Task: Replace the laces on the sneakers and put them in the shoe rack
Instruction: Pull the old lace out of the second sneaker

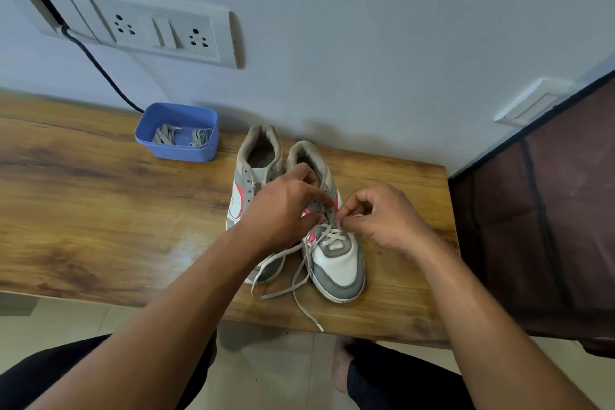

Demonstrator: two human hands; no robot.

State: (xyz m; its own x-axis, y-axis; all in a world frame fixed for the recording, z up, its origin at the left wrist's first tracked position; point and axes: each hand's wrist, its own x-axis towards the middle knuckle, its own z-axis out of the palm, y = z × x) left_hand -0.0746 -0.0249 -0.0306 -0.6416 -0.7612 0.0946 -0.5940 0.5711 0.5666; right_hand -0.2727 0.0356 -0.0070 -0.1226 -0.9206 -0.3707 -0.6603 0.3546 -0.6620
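While hands [286,206] [382,218] pinch lace [329,235], blue tub [179,152] w/ 2 bundles [164,135]

Your wooden table [100,210] stands against grey wall [366,27]. White socket panel [149,30] on wall, upper left. Black cable [100,66] drops from its left slot, ends behind blue tub [179,151]. Tub at table's back edge. Small white wall plate [532,100] at your right. Pale floor tile [66,319] below.

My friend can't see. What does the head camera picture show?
A left hand and right hand pinch a grey lace at the eyelets of a grey-and-white sneaker on a wooden table. Behind, a blue tub holds bundled laces.
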